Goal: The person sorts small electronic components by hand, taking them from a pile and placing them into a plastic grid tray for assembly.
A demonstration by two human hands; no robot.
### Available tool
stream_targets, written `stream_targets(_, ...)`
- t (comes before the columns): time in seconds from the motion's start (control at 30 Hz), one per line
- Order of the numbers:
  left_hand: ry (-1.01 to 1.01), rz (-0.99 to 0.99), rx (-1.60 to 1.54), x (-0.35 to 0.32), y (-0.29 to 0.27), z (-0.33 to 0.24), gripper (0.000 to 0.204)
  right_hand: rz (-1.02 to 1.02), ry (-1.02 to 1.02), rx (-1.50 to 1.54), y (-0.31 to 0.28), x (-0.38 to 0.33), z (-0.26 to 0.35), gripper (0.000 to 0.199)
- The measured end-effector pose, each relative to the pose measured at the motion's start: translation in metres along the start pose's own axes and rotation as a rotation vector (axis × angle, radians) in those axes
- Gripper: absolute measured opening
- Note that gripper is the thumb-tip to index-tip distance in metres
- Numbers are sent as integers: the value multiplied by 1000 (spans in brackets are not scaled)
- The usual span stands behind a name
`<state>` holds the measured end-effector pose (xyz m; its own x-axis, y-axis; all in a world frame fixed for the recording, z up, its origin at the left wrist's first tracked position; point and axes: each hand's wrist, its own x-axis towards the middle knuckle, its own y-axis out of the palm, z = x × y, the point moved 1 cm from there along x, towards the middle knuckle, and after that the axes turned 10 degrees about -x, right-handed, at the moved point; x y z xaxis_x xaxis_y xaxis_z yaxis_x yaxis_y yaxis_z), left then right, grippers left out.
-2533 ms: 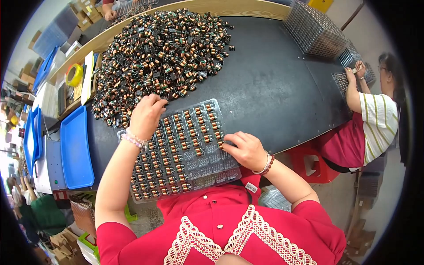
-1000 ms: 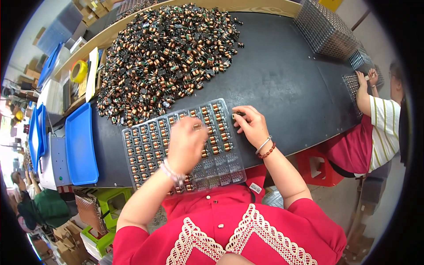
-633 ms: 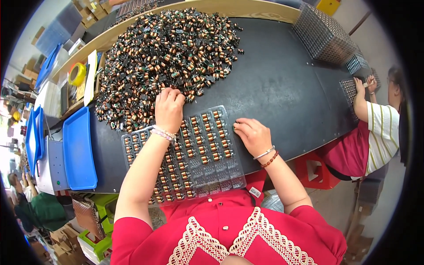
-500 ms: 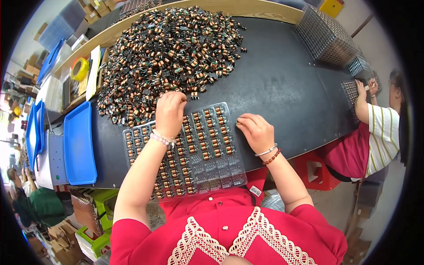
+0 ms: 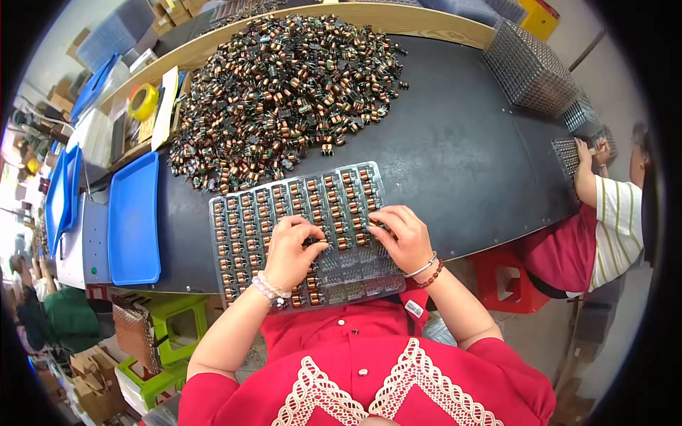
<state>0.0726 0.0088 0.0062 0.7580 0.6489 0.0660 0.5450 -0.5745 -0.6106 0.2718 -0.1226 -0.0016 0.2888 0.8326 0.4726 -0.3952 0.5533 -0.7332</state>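
Both hands sit apart over the tray, fingers bent: the left hand (image 5: pixel 288 252) pinches at the edge of its unfilled corner, and the right hand (image 5: pixel 406 238) touches down near its right side (whether either grips a coil, I cannot tell). Beneath everything spreads the dark table (image 5: pixel 455 163). On it, beyond the tray, lies a big heap of coils (image 5: pixel 284 99), so plenty of loose parts remain. At the far right stands a stack of gridded trays (image 5: pixel 533 67), its contents unclear. Near the person, the clear plastic tray (image 5: pixel 373 275) looks mostly done: coils fill the far rows and the left columns, while bare pockets (image 5: pixel 347 275) are left at the lower right. Left of it lies a shallow blue tray (image 5: pixel 133 224), then a yellow tape roll (image 5: pixel 143 101).
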Motion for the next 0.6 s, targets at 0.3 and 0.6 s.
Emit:
stream_targets(0.3, 93, -181, 38, -6, 16, -3, 14, 27, -10, 18, 2, 3, 2, 20)
stream_targets(0.6, 344, -105, 284, -5, 4, -24, 12, 30, 38, 11, 8, 0, -2, 17)
